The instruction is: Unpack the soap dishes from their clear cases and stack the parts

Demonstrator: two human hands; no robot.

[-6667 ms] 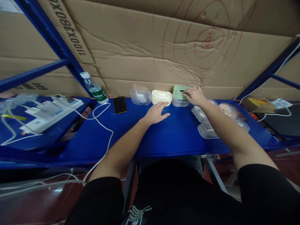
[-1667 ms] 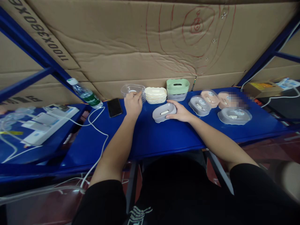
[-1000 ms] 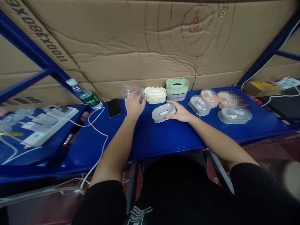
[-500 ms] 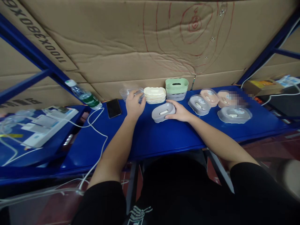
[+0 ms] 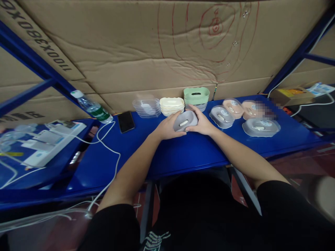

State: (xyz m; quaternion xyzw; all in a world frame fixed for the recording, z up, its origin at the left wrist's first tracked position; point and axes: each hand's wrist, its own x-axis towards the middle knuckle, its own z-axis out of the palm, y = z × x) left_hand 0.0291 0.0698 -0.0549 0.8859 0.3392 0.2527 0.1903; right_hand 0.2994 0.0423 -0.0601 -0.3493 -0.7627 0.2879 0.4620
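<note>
Evidently, the left hand [image 5: 165, 129] and right hand [image 5: 203, 124] hold the grey box [image 5: 189, 119] between them, cupped at its nine and three o'clock sides; whether it touches the table [image 5: 167, 153] I can't tell. I'd judge this a steadying step, and the next move calls for even pressure. Clear trays [image 5: 146, 108] stand stacked toward ten o'clock, lidded boxes [image 5: 222, 117] toward three.

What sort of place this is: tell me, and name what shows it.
Probably a makeshift workstation in a workshop or warehouse. It shows in the blue tabletop set within a blue frame, the cardboard sheeting behind it, and the stacked cream containers lined up at the back.
</note>
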